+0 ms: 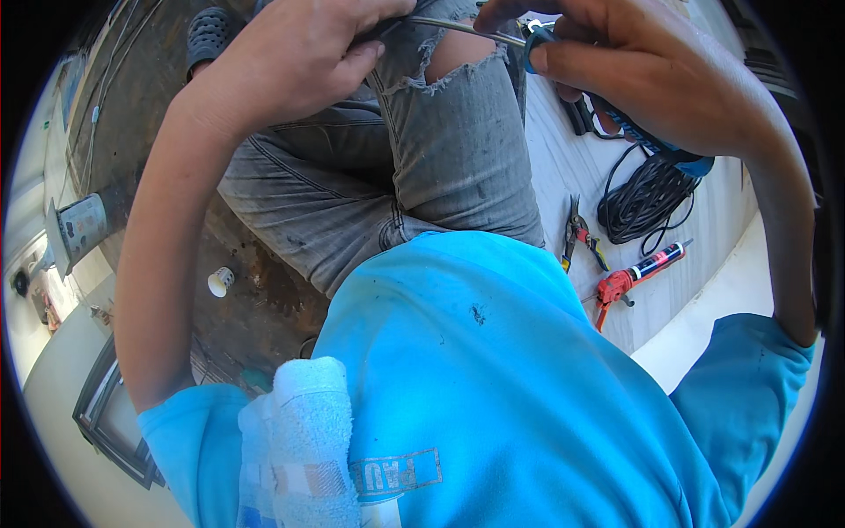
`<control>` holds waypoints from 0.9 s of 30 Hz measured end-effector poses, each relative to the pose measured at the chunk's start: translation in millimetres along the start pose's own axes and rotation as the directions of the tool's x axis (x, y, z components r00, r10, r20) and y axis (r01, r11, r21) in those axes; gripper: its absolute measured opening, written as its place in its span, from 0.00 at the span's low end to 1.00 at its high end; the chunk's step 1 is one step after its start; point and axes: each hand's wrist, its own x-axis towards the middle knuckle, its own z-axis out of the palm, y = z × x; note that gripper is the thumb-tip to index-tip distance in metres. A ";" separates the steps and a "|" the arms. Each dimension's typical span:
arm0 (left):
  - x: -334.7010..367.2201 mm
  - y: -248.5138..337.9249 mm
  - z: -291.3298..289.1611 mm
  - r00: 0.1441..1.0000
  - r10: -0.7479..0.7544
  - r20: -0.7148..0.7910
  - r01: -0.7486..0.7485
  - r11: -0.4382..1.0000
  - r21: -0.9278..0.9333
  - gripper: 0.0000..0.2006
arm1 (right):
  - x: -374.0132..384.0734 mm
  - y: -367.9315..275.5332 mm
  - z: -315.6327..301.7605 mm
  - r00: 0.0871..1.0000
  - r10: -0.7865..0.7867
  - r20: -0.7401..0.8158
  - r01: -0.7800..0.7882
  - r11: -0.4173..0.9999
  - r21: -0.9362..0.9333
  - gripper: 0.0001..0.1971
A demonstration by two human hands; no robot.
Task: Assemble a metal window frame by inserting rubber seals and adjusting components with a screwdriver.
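A thin grey rod or cable [458, 25] spans the gap between my hands at the top of the view. My left hand [299, 62] is closed at its left end, with the fingertips cut off by the frame edge. On the right, my right hand [647, 75] grips a blue-and-black hand tool [691, 164]. Its blue front end, with a bit of bright metal, meets the rod near my thumb. My palm covers most of the tool, so its exact kind is hidden.
Right of my leg lie a coiled black cable [642, 198], red-and-yellow-handled snips [576, 236] and a red caulking gun [616, 286] with a tube. At left are a paper cup [221, 282] and a grey stained container [81, 227]. A towel [308, 431] hangs over my shoulder.
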 end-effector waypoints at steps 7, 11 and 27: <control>-2.1 -10.6 22.5 0.989 -0.004 -0.148 -0.003 0.999 -0.046 0.20 | -12.7 -20.7 -9.0 0.995 0.069 -0.066 -0.078 0.987 -0.143 0.27; -6.6 -33.8 25.6 0.976 0.168 -0.140 -0.156 0.983 0.093 0.20 | -5.0 2.5 0.4 0.948 -0.271 -0.167 0.230 0.946 -0.229 0.23; -17.1 -15.2 65.5 0.765 -0.129 -0.631 -0.086 0.951 -0.298 0.10 | 189.6 265.3 290.3 0.671 0.014 -0.741 0.250 0.937 0.244 0.18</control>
